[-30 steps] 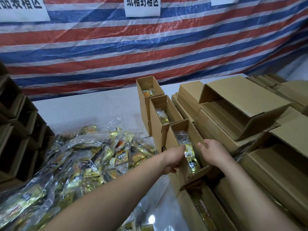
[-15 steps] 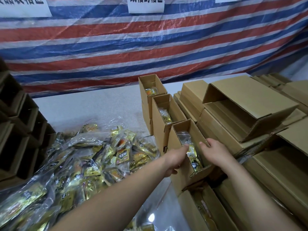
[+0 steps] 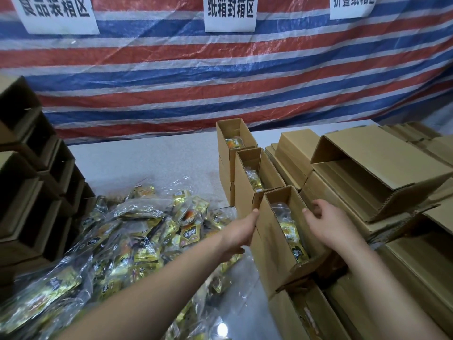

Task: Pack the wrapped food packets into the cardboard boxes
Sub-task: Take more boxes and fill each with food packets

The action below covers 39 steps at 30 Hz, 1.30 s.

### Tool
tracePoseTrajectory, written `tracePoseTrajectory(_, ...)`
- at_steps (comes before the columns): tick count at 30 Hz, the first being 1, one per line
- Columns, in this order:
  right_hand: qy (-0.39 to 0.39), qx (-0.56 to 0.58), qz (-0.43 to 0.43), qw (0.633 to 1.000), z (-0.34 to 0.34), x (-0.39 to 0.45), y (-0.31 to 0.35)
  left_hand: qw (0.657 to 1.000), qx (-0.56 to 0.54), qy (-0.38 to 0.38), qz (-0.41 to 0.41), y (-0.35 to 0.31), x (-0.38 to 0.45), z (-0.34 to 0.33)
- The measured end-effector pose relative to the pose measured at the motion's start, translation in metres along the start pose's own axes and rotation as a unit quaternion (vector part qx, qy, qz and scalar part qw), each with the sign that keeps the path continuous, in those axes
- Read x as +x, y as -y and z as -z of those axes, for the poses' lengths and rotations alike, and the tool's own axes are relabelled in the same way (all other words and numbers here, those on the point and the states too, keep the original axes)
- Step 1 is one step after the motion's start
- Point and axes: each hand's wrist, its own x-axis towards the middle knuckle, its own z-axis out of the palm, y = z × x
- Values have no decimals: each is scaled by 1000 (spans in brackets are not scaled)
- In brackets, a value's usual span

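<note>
A: While both hands flank the nearest open box (image 3: 272,244), what's each one doing?

B: Left hand (image 3: 241,231) lies flat against the box's left outer wall, thumb tip at the top edge, fingers straight, gripping nothing. Right hand (image 3: 327,224) sits at the right rim, fingers loosely bent over the edge; can't tell whether it's actually gripping the wall or only touching it.

A: Contents?

B: One wrapped packet (image 3: 291,239) lies lengthwise inside, clear film at the far end, gold print at the near end.

A: Other boxes?

B: Two more open ones in a row behind it: middle box (image 3: 245,182) and far box (image 3: 226,143), a packet visible in each. Another open box (image 3: 294,317) sits just below the held one, contents blurred.

A: Supply?

B: Loose pile of gold packets (image 3: 127,239) on the grey bench (image 3: 147,163), left of the left forearm, some in a clear plastic bag.

A: Rest?

B: Flat and folded cartons stacked on the right (image 3: 382,173). Dark stack of open cartons at far left (image 3: 31,192). Red, white and blue striped tarp (image 3: 220,82) behind, three white paper signs (image 3: 230,13) pinned on it.
</note>
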Motion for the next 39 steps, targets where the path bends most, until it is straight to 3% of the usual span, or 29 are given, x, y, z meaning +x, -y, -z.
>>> tracePoseTrajectory(5,-52,32,101,993,-8,-11,63,994,9,-84,-62,12,-31,68)
tracePoseTrajectory(9,-7,57,186,981,-47,-18,139,974,6,-195,-113,21,-62,113)
tracePoseTrajectory(12,28,117,235,965,-76,-28,196,937,54,-309,-155,26,-90,147)
tracePoseTrajectory(19,107,214,305,922,-131,-65,306,870,102,-442,-192,46,-144,225)
tracePoseTrajectory(26,172,232,371,883,-159,-91,386,788,46,-574,-218,38,-192,307)
tracePoseTrajectory(34,224,194,473,829,-180,-121,488,665,231,-702,-106,30,-289,397)
tracePoseTrajectory(36,247,179,497,812,-193,-135,511,647,300,-701,-16,42,-311,411)
tracePoseTrajectory(39,279,152,525,789,-211,-161,539,642,384,-639,176,71,-342,424)
